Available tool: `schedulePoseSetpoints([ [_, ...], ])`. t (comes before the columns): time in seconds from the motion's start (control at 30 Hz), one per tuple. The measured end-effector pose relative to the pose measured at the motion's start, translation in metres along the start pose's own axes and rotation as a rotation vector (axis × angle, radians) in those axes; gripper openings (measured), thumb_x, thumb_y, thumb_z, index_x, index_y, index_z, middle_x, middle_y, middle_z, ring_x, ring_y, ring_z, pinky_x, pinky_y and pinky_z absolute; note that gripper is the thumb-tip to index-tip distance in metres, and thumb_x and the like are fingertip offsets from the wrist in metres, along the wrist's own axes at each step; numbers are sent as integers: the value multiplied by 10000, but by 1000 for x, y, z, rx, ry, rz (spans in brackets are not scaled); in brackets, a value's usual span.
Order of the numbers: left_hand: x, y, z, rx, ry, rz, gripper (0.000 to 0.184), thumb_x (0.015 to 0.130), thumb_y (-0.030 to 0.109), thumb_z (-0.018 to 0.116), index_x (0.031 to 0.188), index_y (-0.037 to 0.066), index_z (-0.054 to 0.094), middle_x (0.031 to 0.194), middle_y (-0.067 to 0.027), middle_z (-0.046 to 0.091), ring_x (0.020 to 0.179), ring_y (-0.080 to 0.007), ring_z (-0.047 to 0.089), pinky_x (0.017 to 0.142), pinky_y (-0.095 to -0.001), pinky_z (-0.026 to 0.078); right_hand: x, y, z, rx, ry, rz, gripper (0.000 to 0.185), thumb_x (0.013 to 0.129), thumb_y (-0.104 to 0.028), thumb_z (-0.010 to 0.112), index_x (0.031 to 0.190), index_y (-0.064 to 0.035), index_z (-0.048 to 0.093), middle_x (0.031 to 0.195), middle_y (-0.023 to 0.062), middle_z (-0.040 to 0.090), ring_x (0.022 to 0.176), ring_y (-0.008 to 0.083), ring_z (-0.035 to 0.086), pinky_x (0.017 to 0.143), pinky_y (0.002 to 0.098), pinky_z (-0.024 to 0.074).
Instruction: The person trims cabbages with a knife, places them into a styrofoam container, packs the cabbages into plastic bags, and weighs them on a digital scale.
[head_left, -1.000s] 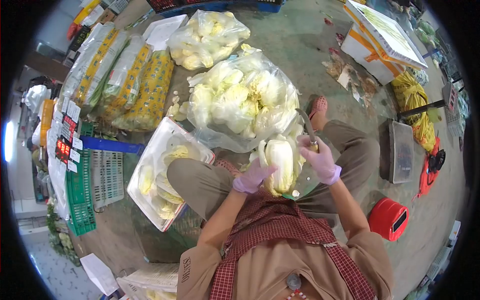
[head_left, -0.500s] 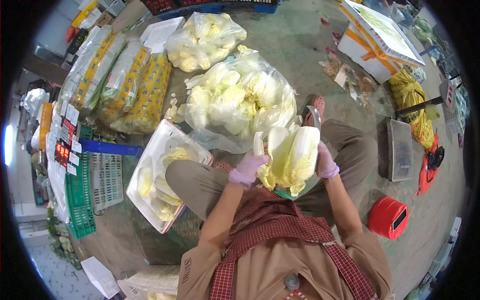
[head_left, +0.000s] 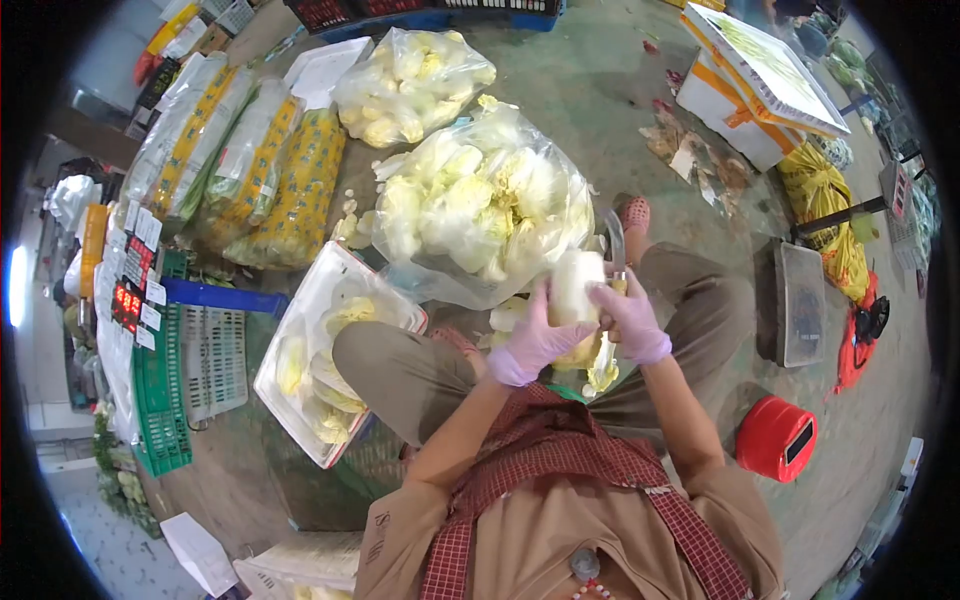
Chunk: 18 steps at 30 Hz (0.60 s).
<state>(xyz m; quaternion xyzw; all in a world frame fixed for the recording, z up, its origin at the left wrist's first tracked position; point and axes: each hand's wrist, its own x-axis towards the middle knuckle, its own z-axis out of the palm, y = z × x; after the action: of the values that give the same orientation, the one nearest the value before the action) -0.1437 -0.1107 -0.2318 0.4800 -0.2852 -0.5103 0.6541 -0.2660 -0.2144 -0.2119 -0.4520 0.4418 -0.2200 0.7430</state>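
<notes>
A napa cabbage (head_left: 577,280) is held above my lap, its pale white end pointing away from me. My left hand (head_left: 540,335), in a thin purple glove, wraps round the cabbage's left side. My right hand (head_left: 634,318), gloved alike, closes on the handle of a curved knife (head_left: 616,238) whose blade points away, while its fingers touch the cabbage's right side. A yellowish leaf (head_left: 603,368) hangs loose below the right hand. Pale leaves (head_left: 508,315) show just left of the cabbage. Beyond it lies a clear bag of cabbage (head_left: 480,200).
At my left knee stands a white foam box (head_left: 290,340) with leaves inside. Further left are green crates (head_left: 160,390), a scale with red digits (head_left: 128,300) and wrapped bundles (head_left: 290,190). A red canister (head_left: 777,438) and a lidded bin (head_left: 803,305) stand at right.
The cabbage has moved slightly left and turned, with less leaf showing. My left hand has shifted onto its side. Pale leaves now show at its left, and the knife stands more upright.
</notes>
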Motion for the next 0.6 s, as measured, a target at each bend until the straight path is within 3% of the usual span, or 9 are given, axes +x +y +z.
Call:
schedulePoseSetpoints([
  [0.1, 3, -18, -28, -193, -7, -210, 548, 803, 119, 675, 1265, 4, 404, 1118, -93, 539, 974, -168, 546, 829, -279, 472, -3, -5, 3, 72, -108, -32, 374, 782, -118, 681, 1106, -58, 504, 708, -22, 512, 533, 45, 457, 447, 201, 357],
  [0.17, -3, -14, -39, -377, -34, -313, 514, 826, 129, 622, 1271, -1, 401, 1097, -103, 562, 964, -194, 573, 835, -306, 488, 3, 5, 2, -31, -75, -101, 397, 774, -91, 679, 1132, -59, 510, 711, -17, 516, 584, 49, 465, 502, 208, 383],
  [0.23, -11, -34, -54, -633, -91, -346, 574, 862, 249, 569, 1330, -2, 350, 1237, -155, 515, 1109, -256, 534, 952, -381, 437, 15, 18, -7, -294, 2, -216, 388, 762, -76, 675, 1117, -37, 524, 749, 5, 555, 645, 80, 508, 555, 246, 429],
  [0.27, -12, -35, -56, -632, -118, -335, 653, 869, 385, 511, 1359, 5, 304, 1295, -206, 462, 1170, -312, 488, 1006, -425, 388, 23, 23, -11, -430, 86, -318, 365, 753, -83, 671, 1088, -23, 540, 790, 45, 602, 672, 129, 544, 612, 285, 461],
  [0.33, -18, -19, -53, -705, -122, -285, 676, 871, 426, 482, 1367, 10, 289, 1306, -223, 445, 1179, -333, 475, 1012, -438, 378, 27, 24, -23, -677, 188, -383, 344, 755, -107, 673, 1068, -26, 556, 810, 74, 626, 695, 146, 560, 645, 301, 469],
  [0.4, -26, 1, -45, -770, -88, -213, 726, 872, 525, 399, 1373, 12, 285, 1296, -258, 440, 1175, -384, 464, 1013, -461, 366, 28, 27, -27, -670, 195, -456, 325, 767, -128, 669, 1062, -40, 566, 803, 91, 633, 696, 147, 569, 664, 293, 471],
  [0.53, -25, 10, -51, -836, -46, -151, 714, 881, 532, 384, 1363, 11, 307, 1264, -270, 462, 1124, -394, 501, 969, -460, 408, 29, 27, -26, -614, 245, -507, 260, 808, -118, 640, 1052, -41, 594, 778, 44, 620, 704, 82, 553, 675, 246, 464],
  [0.6, -25, 7, -62, -923, -129, -72, 716, 895, 556, 304, 1294, -33, 383, 1138, -241, 558, 1028, -359, 569, 906, -433, 461, 29, 24, -24, -601, 224, -428, 209, 828, -124, 622, 1017, -35, 619, 738, 22, 608, 676, 55, 527, 637, 229, 453],
])
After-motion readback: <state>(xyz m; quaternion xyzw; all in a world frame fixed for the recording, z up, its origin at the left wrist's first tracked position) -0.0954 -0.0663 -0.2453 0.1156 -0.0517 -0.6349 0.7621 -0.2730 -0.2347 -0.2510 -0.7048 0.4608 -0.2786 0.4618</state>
